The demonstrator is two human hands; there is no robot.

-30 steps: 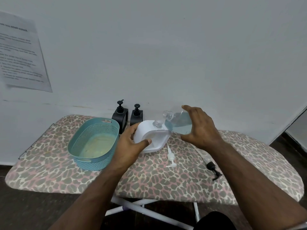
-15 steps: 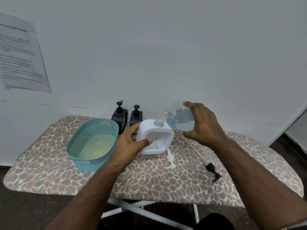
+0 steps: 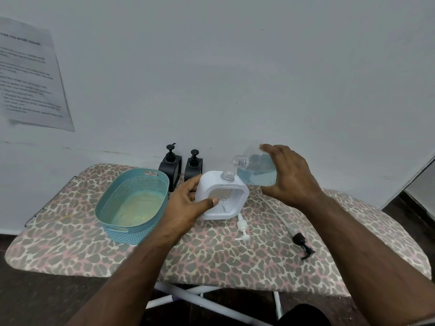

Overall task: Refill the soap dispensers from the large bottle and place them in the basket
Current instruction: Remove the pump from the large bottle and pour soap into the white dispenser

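Note:
My left hand (image 3: 188, 203) grips a white square soap dispenser (image 3: 231, 194) with an open clear neck, standing on the leopard-print board. My right hand (image 3: 289, 177) holds a clear large bottle (image 3: 255, 170) of blue liquid, tilted with its open mouth pointing left, just above and right of the dispenser's neck. Two black pump dispensers (image 3: 170, 164) (image 3: 194, 164) stand against the wall behind. The teal basket (image 3: 108, 201) sits to the left with no bottles inside.
A white pump head (image 3: 242, 229) lies on the board in front of the white dispenser. A black pump with a long clear tube (image 3: 302, 243) lies to the right. A printed sheet (image 3: 28, 74) hangs on the wall at left. The board's front edge (image 3: 211, 282) is near.
The bottle in my right hand has lifted a little and its mouth now sits higher than the dispenser neck. The white dispenser has been tipped more upright in my left hand.

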